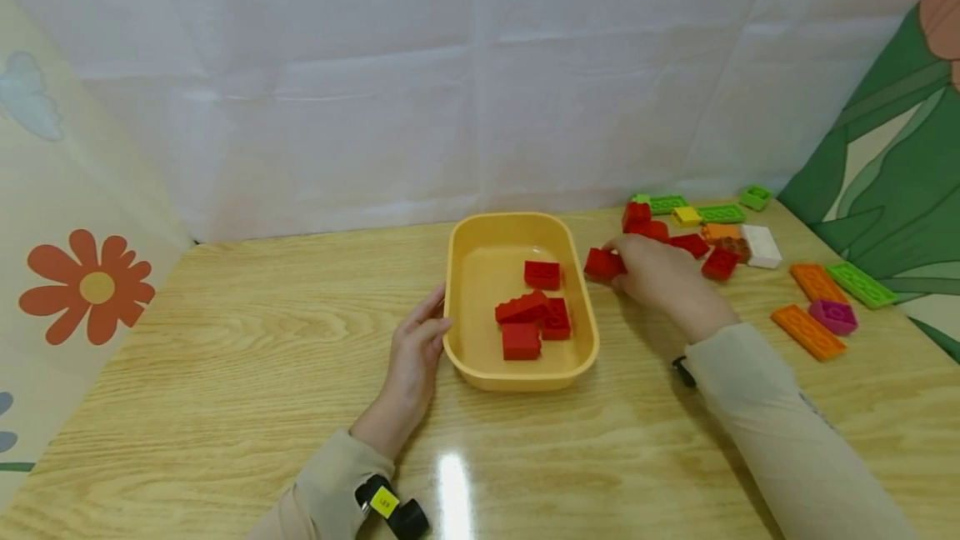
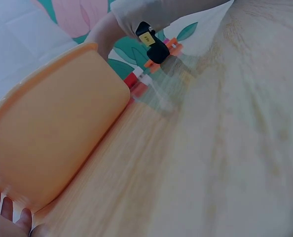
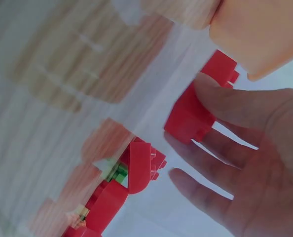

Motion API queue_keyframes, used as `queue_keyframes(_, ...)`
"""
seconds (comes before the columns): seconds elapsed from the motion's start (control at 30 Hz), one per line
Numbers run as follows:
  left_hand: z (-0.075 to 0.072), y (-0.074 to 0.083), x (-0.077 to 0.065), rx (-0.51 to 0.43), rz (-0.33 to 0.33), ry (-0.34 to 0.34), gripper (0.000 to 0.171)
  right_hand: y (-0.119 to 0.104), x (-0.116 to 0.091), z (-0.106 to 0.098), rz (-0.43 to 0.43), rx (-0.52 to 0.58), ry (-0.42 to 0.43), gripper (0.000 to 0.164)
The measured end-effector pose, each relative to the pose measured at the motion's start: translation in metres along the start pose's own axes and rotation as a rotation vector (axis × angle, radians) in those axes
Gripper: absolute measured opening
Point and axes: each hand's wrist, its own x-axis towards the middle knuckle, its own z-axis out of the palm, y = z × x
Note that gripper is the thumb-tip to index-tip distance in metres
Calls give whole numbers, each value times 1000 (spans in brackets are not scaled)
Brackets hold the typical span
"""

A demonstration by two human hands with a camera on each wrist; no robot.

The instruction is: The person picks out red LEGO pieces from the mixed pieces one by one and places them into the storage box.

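A yellow plastic bin (image 1: 468, 261) stands on the table with several red building bricks (image 1: 542, 275) inside, mostly in its right half. My left hand (image 1: 414, 357) rests against the bin's left wall, its fingertips on the outer side in the left wrist view. Just right of the bin, my right hand (image 1: 660, 277) pinches a red building brick (image 3: 196, 106) between thumb and fingers. Beyond that hand lie more red bricks (image 1: 722, 263), partly hidden behind it in the head view.
Green plates (image 1: 722, 213), a yellow brick (image 1: 686, 217) and a white brick (image 1: 762, 246) lie at the back right. Orange plates (image 1: 810, 332), a magenta brick (image 1: 834, 317) and another green plate (image 1: 862, 285) are farther right. A white cloth (image 1: 337, 107) hangs behind the table.
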Motion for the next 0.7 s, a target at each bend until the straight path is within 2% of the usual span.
queue_keyframes(0.27,0,0,0,1,-5,4,55,-7,0,-3,1,33,116,52)
queue_keyframes(0.53,0,0,0,-5,-2,4,55,-12,-2,-6,-4,0,245,52)
queue_keyframes(0.7,0,1,0,-4,-1,0,55,-13,-3,-7,-9,-16,284,52)
